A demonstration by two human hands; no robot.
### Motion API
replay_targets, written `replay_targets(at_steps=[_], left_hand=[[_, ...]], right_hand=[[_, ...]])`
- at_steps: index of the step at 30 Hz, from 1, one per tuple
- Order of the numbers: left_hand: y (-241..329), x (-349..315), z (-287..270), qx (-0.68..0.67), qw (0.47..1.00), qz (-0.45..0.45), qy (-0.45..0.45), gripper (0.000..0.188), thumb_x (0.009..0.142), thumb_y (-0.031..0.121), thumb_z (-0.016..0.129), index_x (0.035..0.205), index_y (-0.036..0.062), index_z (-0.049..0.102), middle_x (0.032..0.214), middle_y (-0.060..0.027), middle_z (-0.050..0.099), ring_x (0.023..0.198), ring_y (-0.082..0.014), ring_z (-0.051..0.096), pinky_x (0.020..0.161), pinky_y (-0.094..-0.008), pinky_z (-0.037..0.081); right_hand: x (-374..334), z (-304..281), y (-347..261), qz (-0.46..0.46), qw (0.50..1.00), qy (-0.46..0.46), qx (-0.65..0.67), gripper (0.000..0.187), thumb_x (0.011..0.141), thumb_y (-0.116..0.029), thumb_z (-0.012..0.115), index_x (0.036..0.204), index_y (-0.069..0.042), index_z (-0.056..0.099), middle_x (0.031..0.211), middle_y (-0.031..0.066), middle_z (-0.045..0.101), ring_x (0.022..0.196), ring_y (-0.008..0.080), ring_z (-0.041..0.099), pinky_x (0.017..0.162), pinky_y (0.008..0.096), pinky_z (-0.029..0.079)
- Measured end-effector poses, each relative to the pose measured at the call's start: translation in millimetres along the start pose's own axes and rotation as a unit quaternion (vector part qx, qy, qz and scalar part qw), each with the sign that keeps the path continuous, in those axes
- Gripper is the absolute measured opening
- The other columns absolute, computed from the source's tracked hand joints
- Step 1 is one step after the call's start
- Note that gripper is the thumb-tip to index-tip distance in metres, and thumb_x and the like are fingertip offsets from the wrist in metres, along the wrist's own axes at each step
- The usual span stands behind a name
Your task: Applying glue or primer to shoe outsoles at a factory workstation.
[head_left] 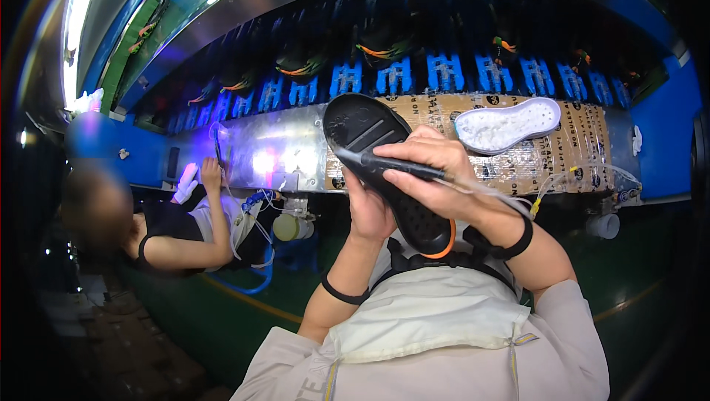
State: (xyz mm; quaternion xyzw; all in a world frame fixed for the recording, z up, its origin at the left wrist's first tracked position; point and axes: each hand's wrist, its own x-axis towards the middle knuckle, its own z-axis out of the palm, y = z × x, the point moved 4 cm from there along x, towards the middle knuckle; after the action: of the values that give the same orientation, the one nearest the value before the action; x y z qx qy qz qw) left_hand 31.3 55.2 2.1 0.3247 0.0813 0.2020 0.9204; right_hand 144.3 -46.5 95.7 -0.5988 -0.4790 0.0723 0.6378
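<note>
A black shoe [360, 121] is held up, its underside facing me, with wide grooves at the front, small holes toward the heel and an orange edge at the heel end. My left hand [370, 209] is closed on its side and supports it from below. Across the underside lies a dark-handled applicator brush [373, 160] with a thin clear tube trailing from its back end. My right hand [429, 168] is closed round this handle, and the pale tip touches or nearly touches the shoe's left edge. On the bench to the right lies a white shoe sole [509, 126], hollow side up.
Printed cardboard [492, 168] covers part of the metal bench [299, 142]. Behind it runs a row of blue holders [444, 73], with dark shoes with orange loops above. At the left another person [188, 234] works at the bench. A yellow-jointed tube [543, 194] hangs right.
</note>
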Motion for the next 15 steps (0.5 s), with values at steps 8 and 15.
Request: replay_targets(at_steps=[8, 15], left_hand=[[4, 5, -5, -0.045, 0.998, 0.020, -0.041, 0.077, 0.109, 0.070, 0.024, 0.155, 0.0127, 0.047, 0.153, -0.0108, 0.055, 0.138, -0.0274, 0.056, 0.117, -0.0447, 0.046], [12, 7, -7, -0.057, 0.998, 0.007, -0.007, 0.081, 0.107, 0.073, 0.024, 0.155, 0.0122, 0.047, 0.148, -0.0096, 0.060, 0.133, -0.0263, 0.060, 0.114, -0.0447, 0.048]], right_hand=[[1, -6, -1, -0.095, 0.991, -0.045, -0.080, 0.033, 0.082, -0.010, 0.085, 0.114, -0.005, 0.081, 0.096, 0.0120, 0.078, 0.087, 0.0221, 0.065, 0.079, 0.0356, 0.052], [1, -14, 1, -0.048, 0.997, -0.055, -0.020, 0.032, 0.080, -0.007, 0.084, 0.111, -0.006, 0.082, 0.086, 0.0061, 0.074, 0.079, 0.0212, 0.060, 0.079, 0.0355, 0.047]])
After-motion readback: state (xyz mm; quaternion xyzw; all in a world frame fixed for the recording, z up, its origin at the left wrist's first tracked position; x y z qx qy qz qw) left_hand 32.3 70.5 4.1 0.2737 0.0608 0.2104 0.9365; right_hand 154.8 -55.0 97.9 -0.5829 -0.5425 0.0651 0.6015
